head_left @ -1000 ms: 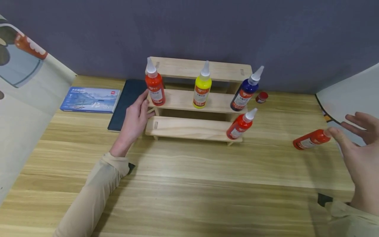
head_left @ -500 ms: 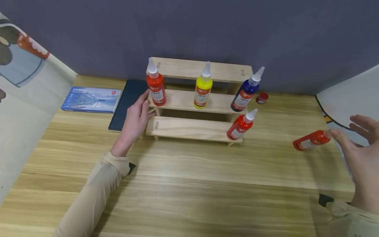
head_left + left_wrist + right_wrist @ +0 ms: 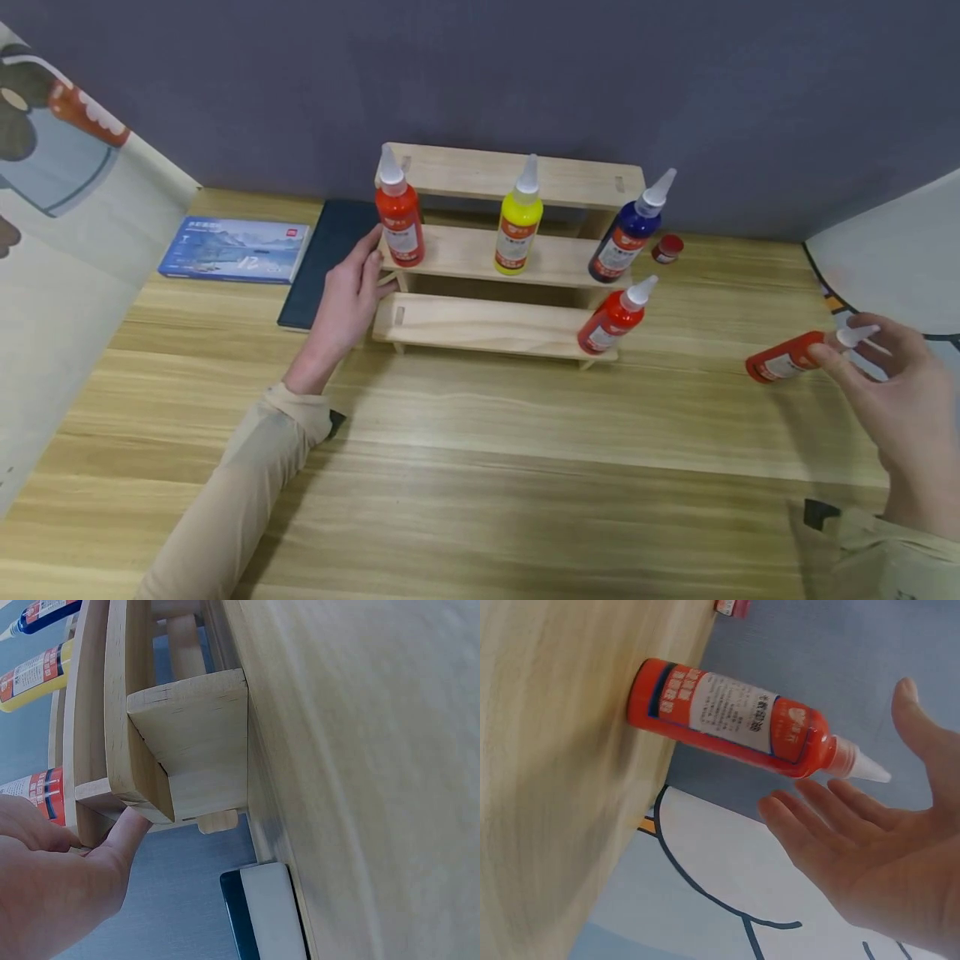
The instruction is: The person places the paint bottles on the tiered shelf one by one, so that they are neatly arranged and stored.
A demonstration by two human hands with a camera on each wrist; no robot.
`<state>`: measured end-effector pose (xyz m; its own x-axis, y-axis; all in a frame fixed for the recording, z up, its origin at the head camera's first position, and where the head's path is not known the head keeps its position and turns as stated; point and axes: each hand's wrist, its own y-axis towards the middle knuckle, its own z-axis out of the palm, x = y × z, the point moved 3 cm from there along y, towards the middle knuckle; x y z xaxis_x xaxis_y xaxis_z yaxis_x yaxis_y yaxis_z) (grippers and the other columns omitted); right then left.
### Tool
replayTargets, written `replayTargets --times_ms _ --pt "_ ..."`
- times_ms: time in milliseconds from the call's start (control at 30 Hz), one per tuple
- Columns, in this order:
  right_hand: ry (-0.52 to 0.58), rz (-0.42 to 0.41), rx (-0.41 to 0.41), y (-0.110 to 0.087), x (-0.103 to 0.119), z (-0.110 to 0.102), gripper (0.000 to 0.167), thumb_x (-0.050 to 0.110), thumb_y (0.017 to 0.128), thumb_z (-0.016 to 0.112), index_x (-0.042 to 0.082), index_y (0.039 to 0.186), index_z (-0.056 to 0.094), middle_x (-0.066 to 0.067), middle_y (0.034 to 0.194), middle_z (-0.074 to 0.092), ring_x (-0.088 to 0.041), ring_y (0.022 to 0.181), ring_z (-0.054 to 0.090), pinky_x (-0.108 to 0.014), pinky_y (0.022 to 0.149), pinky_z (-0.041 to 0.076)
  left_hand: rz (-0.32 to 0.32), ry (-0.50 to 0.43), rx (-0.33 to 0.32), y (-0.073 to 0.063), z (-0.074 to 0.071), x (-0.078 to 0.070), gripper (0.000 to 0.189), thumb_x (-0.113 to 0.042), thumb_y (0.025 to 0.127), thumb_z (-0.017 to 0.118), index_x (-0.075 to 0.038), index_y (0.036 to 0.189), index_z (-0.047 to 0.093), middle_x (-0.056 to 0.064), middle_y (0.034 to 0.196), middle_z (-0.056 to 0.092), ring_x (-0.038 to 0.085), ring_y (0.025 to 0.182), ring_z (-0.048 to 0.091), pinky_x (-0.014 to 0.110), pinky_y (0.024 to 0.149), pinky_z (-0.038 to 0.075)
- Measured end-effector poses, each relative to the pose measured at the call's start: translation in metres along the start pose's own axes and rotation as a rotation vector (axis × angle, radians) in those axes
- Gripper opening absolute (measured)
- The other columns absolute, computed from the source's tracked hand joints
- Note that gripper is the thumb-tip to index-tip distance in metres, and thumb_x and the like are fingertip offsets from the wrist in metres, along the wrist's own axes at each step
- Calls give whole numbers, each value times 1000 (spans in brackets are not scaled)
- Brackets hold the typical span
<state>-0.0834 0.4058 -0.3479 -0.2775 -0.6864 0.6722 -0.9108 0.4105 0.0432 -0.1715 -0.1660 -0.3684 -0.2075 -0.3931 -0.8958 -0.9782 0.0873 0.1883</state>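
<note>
My left hand [image 3: 348, 292] grips the left end of a three-tier wooden rack [image 3: 480, 325]; in the left wrist view, thumb and fingers lie at the end of a tier. On the middle tier stand a red squeeze bottle [image 3: 400, 225], a yellow one [image 3: 517, 232] and a dark blue one [image 3: 625, 242]. Another red bottle [image 3: 611, 323] stands on the lowest tier's right end. Over at the right, my right hand [image 3: 892, 383] is beside a separate red squeeze bottle [image 3: 727, 716] standing on the table. Its fingertips are near the bottle's neck, with thumb and fingers spread apart.
A small red-lidded jar [image 3: 667, 248] stands behind the rack's right end. To the left lie a dark flat board [image 3: 311, 287] and a blue picture-covered box [image 3: 234, 249]. A dark grey panel [image 3: 480, 75] borders the back of the wooden table [image 3: 480, 500].
My right hand has shifted left and slightly down around the bottle's top, and the white nozzle now shows. The left hand keeps its hold on the rack. The bottles stand as before.
</note>
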Motion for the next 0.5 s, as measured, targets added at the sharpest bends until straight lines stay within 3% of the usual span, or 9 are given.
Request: replayTargets --times_ms 67,167,300,500 --pt "6 -42 15 2 -6 0 41 26 109 67 33 146 51 -17 167 38 -17 150 41 -5 107 39 -1 -1 2 0 0 0 50 -12 119 37 4 165 33 24 164 41 47 122 67 48 100 60" --pt "24 -101 40 5 -12 0 31 24 108 69 40 128 53 -2 159 46 -2 137 46 5 86 40 -3 -1 -1 0 0 0 49 -12 118 38 4 165 34 25 163 42 47 121 67 47 100 60" --pt "39 -145 81 8 -17 2 21 22 107 70 34 116 55 16 149 46 4 132 46 6 80 39 -1 3 -8 0 -1 0 49 -11 118 38 4 165 34 25 162 43 47 119 68 47 100 60" --pt "57 -163 134 9 -23 4 23 21 110 66 35 121 52 17 143 45 4 134 45 5 81 39 5 8 -4 1 0 0 49 -10 118 37 5 165 34 26 162 44 47 120 67 46 100 60"
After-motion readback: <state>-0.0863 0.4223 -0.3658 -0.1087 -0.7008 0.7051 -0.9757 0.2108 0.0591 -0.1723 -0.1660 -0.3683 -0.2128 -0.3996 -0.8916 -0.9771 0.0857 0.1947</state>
